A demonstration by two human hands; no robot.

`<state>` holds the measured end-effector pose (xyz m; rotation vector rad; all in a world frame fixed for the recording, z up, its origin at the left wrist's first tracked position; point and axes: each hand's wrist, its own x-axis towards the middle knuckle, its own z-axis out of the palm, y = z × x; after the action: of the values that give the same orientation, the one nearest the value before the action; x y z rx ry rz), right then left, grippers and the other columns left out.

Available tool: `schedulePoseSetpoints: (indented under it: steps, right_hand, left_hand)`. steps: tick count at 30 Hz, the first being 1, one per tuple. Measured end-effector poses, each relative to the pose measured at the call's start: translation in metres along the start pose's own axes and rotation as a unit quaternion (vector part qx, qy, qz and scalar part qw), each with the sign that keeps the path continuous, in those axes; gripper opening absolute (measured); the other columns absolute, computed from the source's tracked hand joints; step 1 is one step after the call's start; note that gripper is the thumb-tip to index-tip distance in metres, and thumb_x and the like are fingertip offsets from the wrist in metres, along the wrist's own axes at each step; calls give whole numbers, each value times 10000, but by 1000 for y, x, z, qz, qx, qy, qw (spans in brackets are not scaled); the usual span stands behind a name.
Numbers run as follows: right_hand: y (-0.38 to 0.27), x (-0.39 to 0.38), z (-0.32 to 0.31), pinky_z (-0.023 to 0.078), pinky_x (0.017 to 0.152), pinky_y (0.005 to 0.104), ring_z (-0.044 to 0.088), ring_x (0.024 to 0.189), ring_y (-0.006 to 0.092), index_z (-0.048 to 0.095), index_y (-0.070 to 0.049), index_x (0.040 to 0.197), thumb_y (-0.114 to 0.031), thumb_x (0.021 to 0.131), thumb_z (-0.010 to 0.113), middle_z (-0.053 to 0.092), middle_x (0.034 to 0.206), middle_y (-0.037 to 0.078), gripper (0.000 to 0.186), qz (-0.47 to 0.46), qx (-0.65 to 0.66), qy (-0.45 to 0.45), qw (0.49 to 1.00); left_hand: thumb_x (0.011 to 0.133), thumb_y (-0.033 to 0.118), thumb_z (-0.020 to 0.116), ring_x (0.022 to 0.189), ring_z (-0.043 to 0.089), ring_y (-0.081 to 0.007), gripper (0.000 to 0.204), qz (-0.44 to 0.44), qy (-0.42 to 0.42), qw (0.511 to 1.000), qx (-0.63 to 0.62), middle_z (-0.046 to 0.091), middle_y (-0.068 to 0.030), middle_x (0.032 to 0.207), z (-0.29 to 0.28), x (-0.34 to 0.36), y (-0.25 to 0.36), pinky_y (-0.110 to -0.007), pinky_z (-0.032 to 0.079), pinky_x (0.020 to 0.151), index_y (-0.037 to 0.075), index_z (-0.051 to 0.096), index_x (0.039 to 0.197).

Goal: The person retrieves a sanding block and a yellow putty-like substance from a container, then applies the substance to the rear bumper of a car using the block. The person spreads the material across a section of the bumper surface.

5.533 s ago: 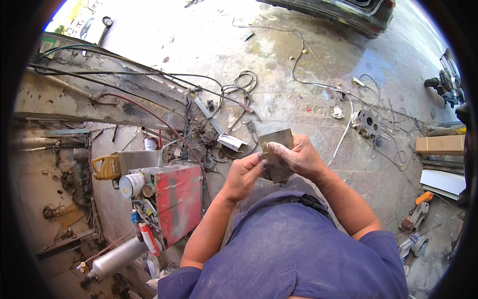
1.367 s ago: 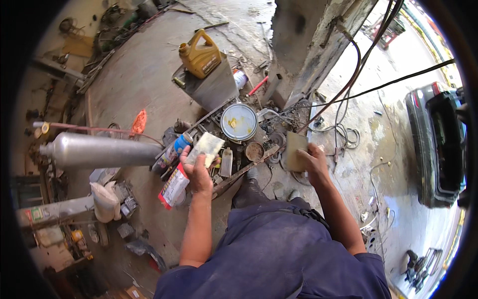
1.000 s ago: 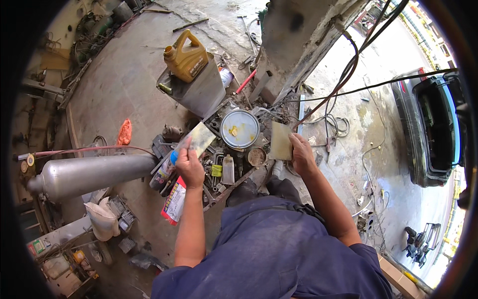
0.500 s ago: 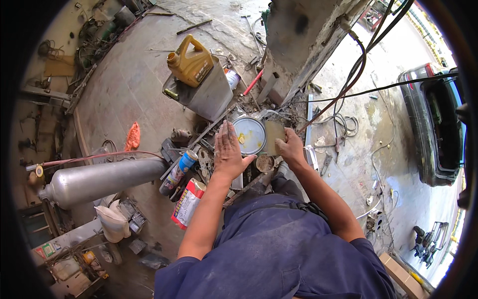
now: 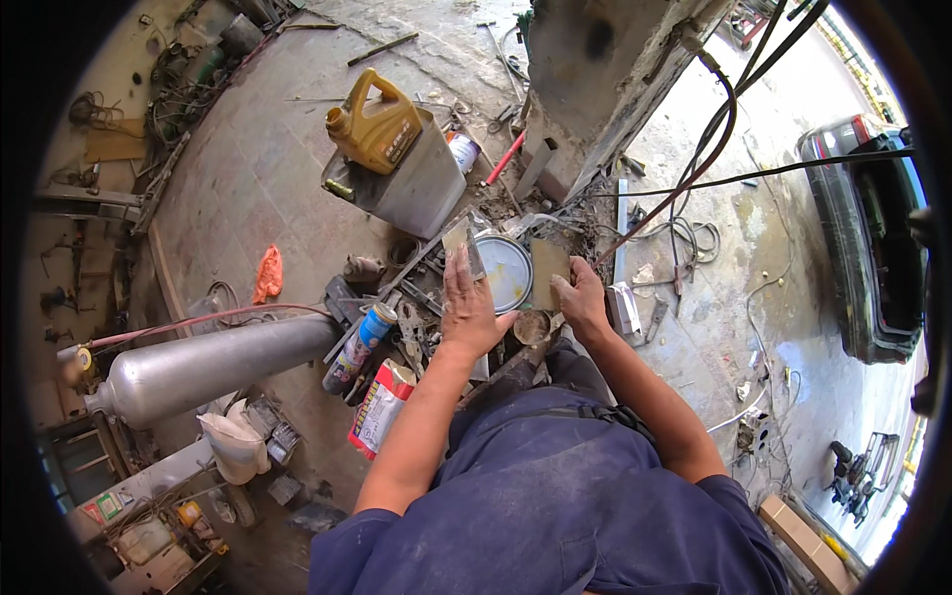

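Observation:
My left hand [image 5: 470,315] holds a thin metal filler spreader [image 5: 462,243], fingers stretched along the blade and thumb out to the side. My right hand [image 5: 583,299] pinches the edge of a flat, square, brownish plate [image 5: 548,268]. Between the hands sits a round grey tin [image 5: 509,275], its pale top marked with yellow smears and partly covered by my left hand and the spreader. Just below the plate stands a small round container [image 5: 533,326] with a dirty, brownish top.
A gold oil jug [image 5: 378,129] rests on a grey metal box [image 5: 416,183] ahead. To the left are a spray can [image 5: 359,347], a red-and-white box [image 5: 382,407] and a large silver cylinder [image 5: 218,365]. Hoses [image 5: 729,109] hang beside a pillar [image 5: 605,89]; a car bumper [image 5: 863,248] lies right.
The spreader in my left hand has turned from edge-on to show its flat face. My left hand has moved slightly right and down, over the tin's left side; the right still holds the plate.

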<state>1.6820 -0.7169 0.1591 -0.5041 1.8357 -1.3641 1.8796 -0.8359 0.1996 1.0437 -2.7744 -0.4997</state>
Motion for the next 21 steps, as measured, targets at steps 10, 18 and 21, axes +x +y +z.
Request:
schedulePoseSetpoints:
  steps: [10,18,21]
  right_hand:
    - [1,18,3,621,813,343,751,920,162,713,11,1254,-52,1061,678,782,1109,70,206,212,277,-79,934]
    - [-18,10,-5,619,828,320,746,921,146,712,-21,1257,-73,1057,714,776,1095,60,207,143,313,-91,934]
    - [-27,2,-24,591,845,308,716,950,151,657,-6,1311,-47,995,701,743,1128,69,322,109,242,-102,959]
  left_hand:
    - [740,479,993,1640,201,-566,1208,-12,5,1000,11,181,-349,1770,3,4,-2,-573,263,1377,-117,419,1621]
    - [877,391,873,1546,440,-586,883,45,45,997,41,409,-375,1688,-3,-1,-8,-580,489,1238,-87,571,1555]
    - [930,301,818,1458,579,-542,730,71,77,993,53,511,-371,1631,-10,-8,-18,-524,578,1154,-90,619,1513]
